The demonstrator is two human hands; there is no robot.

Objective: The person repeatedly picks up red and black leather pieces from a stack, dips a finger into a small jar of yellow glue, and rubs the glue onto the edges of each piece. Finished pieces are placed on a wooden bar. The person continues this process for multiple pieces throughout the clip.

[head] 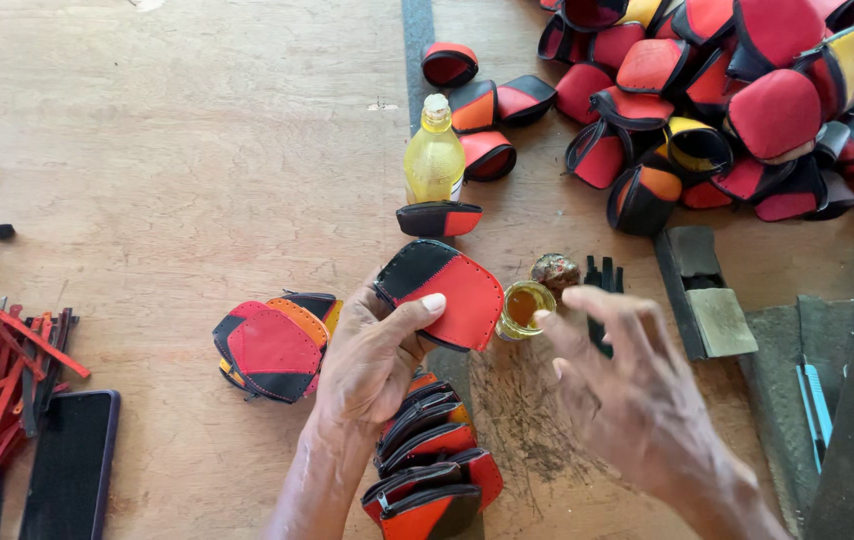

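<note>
Low in the frame, the right hand [615, 385] hovers with fingers spread wide beside a small glue pot [524, 307]. At centre, the left hand [372, 360] pinches a red-and-black leather pouch [442, 292]. Beyond stand a yellow bottle [434, 155] and, upper right, heaped pouches [737, 100].

Pouch [442, 292] in the left hand [372, 360]: red panel edged with black, a row of small stitch holes along the seam. Stack [272, 345] beside it: red, black and orange panels. Row of pouches [429, 470] below: black, red, orange. Big heap [737, 100]: mostly red and black, some orange and yellow panels. Bottle [434, 155]: clear, yellow liquid, pale cap. Small jar [525, 308]: amber liquid. Strips [2, 385]: red and orange, a few dark. Phone [72, 465]: black. Table [197, 150]: pale brown wood.
</note>
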